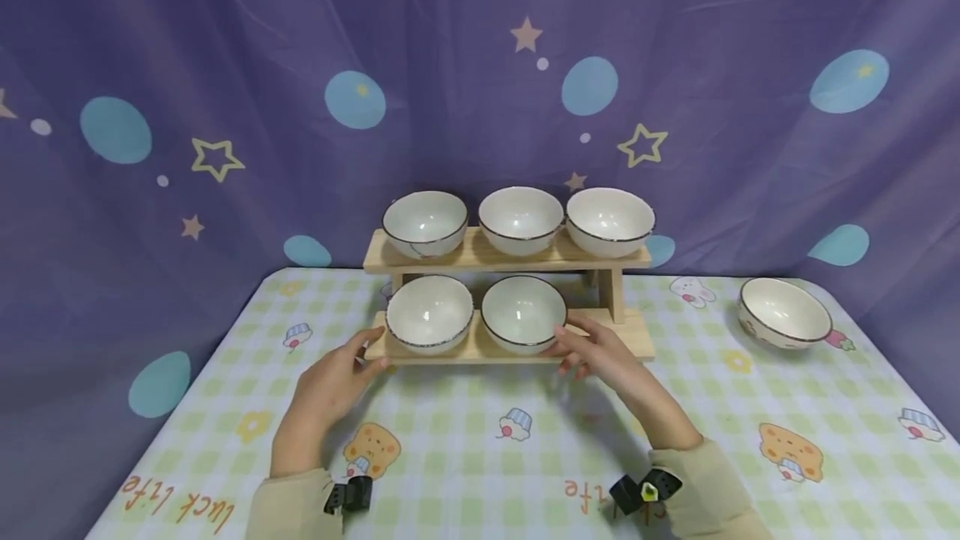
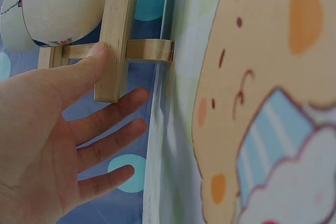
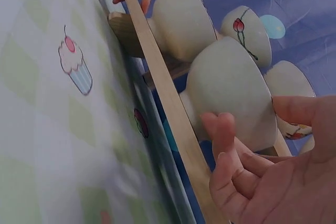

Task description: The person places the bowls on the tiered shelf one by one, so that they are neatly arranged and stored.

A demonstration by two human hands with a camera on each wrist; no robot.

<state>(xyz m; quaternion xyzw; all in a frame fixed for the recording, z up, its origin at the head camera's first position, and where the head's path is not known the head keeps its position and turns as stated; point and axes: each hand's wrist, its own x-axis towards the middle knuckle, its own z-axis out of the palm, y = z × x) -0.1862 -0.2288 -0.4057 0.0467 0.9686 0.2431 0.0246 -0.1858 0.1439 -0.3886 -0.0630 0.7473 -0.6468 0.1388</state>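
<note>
Bowls (image 1: 522, 312) empty on two-tier wooden rack (image 1: 600, 252), left hand (image 1: 337, 380) open at rack's end, right hand (image 1: 600, 352) loosely open beside a lower bowl.

Evenly and softly lit from above and in front, moderately bright in the head view, with no hard shadows. Only a faint grey shadow on the tablecloth (image 1: 480, 407) under the right hand (image 1: 600, 354) and beneath the wooden rack (image 1: 510, 348). Small white glints of glare inside the bowls (image 1: 429, 312). Slight wide-angle bowing toward the edges, the curtain (image 1: 225, 65) stretched at the corners. Sharp enough in the middle, a little soft overall. Dimmer and cooler in both wrist views, tilted sideways. Heavily blurred on the near tablecloth print (image 2: 262, 103) and on the near cloth (image 3: 58, 129); soft on the left hand (image 2: 47, 145) close to the lens.
</note>
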